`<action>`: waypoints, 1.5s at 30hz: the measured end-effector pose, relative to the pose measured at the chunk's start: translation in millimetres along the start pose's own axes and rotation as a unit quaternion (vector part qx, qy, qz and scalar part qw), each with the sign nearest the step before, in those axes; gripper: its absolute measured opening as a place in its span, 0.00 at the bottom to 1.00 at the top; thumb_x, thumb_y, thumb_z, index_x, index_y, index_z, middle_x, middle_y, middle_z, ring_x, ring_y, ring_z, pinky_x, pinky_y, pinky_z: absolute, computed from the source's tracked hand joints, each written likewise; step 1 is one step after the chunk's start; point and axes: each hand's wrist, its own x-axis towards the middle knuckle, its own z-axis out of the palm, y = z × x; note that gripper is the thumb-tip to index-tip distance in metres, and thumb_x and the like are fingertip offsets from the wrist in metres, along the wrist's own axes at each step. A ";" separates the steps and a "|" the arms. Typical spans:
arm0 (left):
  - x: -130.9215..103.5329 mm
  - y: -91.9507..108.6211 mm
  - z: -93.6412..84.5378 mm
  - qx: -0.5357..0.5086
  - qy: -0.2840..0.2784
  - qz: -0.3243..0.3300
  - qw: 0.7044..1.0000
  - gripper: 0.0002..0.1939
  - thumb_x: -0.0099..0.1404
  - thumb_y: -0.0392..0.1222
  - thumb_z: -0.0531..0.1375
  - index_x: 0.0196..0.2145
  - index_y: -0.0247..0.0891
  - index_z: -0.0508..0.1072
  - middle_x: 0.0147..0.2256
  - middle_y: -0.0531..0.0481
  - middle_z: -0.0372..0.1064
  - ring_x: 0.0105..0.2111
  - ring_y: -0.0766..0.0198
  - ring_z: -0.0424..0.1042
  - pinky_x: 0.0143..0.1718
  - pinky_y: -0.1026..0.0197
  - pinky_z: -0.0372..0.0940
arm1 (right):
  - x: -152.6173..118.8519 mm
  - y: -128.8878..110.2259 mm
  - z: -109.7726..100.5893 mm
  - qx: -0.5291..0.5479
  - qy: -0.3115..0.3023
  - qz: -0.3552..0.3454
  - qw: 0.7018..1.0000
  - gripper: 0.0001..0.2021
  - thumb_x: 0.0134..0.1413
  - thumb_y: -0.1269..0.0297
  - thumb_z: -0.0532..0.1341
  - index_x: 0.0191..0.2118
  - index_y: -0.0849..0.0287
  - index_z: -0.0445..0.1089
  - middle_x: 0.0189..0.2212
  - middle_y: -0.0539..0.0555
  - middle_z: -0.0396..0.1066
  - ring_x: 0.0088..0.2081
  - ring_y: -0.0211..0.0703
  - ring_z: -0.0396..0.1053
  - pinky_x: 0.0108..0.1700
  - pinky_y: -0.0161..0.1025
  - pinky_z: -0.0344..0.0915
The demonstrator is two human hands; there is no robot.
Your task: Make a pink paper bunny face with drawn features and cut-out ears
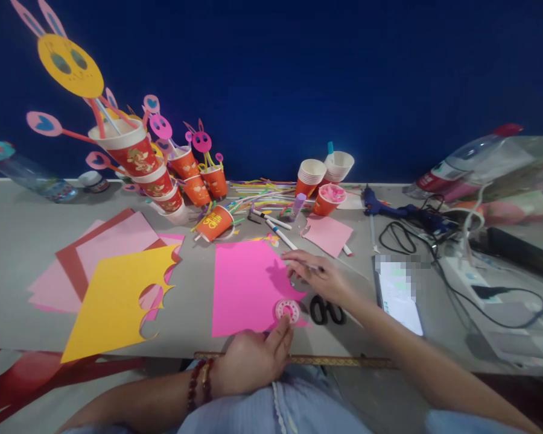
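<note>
With my left hand [257, 358], fingers together, I hold the near edge of a small pink ring-shaped disc [281, 308] with holes round its rim. The disc lies on a bright pink sheet of paper [239, 286], whose right edge is cut into curves. My right hand [321, 278] is just above the sheet's right edge, fingers closed around a slim pen [315, 267], mostly hidden by the fingers. Black-handled scissors [326, 310] lie right of the disc, below my right hand; their blades are hard to see.
Yellow paper [104, 301] with round cut-outs overlaps pink and red sheets at left. Decorated paper cups [140, 158] with rabbit faces stand behind. Markers [280, 234], a tipped orange cup [215, 223] and pink paper [328, 235] lie beyond. A phone [398, 295] and cables are at right.
</note>
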 end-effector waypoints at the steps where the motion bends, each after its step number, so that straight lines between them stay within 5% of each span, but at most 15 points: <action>1: 0.3 -2.0 -1.0 -0.003 0.000 0.005 1.000 0.26 0.76 0.43 0.48 0.67 0.29 0.57 0.63 0.22 0.57 0.29 0.57 0.78 0.19 0.59 0.66 | -10.0 1.9 0.4 -0.011 0.014 -0.006 1.000 0.18 0.70 0.58 0.50 0.54 0.59 0.70 0.39 0.57 0.78 0.38 0.44 0.76 0.43 0.40 0.70; 4: 5.0 -10.0 -8.2 -0.034 0.001 0.011 0.999 0.23 0.73 0.35 0.51 0.64 0.30 0.60 0.63 0.28 0.61 0.35 0.57 0.77 0.26 0.58 0.70 | -37.2 8.6 2.4 -0.090 0.037 -0.035 0.995 0.17 0.71 0.60 0.50 0.58 0.56 0.69 0.51 0.60 0.76 0.51 0.49 0.74 0.53 0.46 0.69; 10: 24.6 -24.1 -16.8 -0.174 0.042 -0.023 0.984 0.17 0.69 0.29 0.53 0.54 0.35 0.66 0.49 0.42 0.73 0.43 0.56 0.74 0.41 0.56 0.72 | -67.0 23.5 14.4 -0.215 0.056 -0.086 0.971 0.18 0.68 0.67 0.51 0.57 0.56 0.71 0.48 0.62 0.76 0.51 0.52 0.72 0.52 0.47 0.71; 15: 24.0 -48.8 -26.9 -0.402 0.178 -0.099 0.893 0.10 0.74 0.34 0.49 0.48 0.39 0.68 0.46 0.45 0.72 0.42 0.63 0.73 0.44 0.61 0.71 | -75.5 33.7 24.6 -0.261 0.063 -0.112 0.957 0.21 0.61 0.73 0.54 0.59 0.60 0.69 0.48 0.64 0.74 0.53 0.56 0.70 0.54 0.51 0.69; 18: 21.3 -79.0 -40.1 -0.431 0.279 -0.176 0.840 0.09 0.74 0.37 0.50 0.48 0.38 0.67 0.46 0.44 0.71 0.36 0.65 0.73 0.39 0.62 0.71 | -77.5 31.7 27.4 -0.255 0.104 -0.118 0.954 0.21 0.64 0.73 0.53 0.60 0.57 0.68 0.46 0.62 0.76 0.51 0.55 0.71 0.53 0.51 0.69; 21: 25.5 -112.4 -50.4 -0.335 0.307 -0.162 0.876 0.08 0.72 0.37 0.52 0.46 0.38 0.69 0.46 0.43 0.72 0.48 0.58 0.72 0.49 0.56 0.69 | -78.8 23.6 28.8 -0.232 0.138 -0.121 0.955 0.20 0.67 0.71 0.51 0.61 0.54 0.66 0.42 0.59 0.77 0.44 0.51 0.74 0.48 0.48 0.71; 27: 58.4 -149.2 -51.8 -0.191 0.213 -0.198 0.938 0.09 0.72 0.34 0.51 0.46 0.38 0.69 0.49 0.45 0.72 0.49 0.59 0.72 0.53 0.57 0.67 | -85.0 14.2 29.1 -0.212 0.175 -0.126 0.953 0.17 0.68 0.68 0.53 0.58 0.53 0.68 0.42 0.60 0.77 0.42 0.51 0.75 0.43 0.46 0.74; 37: 100.5 -170.2 -44.2 -0.115 0.143 -0.231 0.956 0.07 0.73 0.33 0.52 0.42 0.37 0.70 0.42 0.45 0.72 0.39 0.59 0.74 0.40 0.61 0.66 | -93.8 12.0 22.3 -0.177 0.212 -0.115 0.954 0.17 0.67 0.70 0.54 0.57 0.53 0.68 0.45 0.60 0.77 0.44 0.49 0.76 0.45 0.44 0.75; 45: 111.3 -169.7 -43.5 -0.112 0.163 -0.241 0.950 0.14 0.71 0.29 0.51 0.51 0.37 0.69 0.54 0.43 0.68 0.43 0.60 0.74 0.43 0.61 0.66 | -91.2 12.3 29.0 -0.134 0.236 -0.102 0.957 0.15 0.67 0.69 0.55 0.54 0.54 0.72 0.43 0.60 0.77 0.44 0.49 0.77 0.44 0.43 0.75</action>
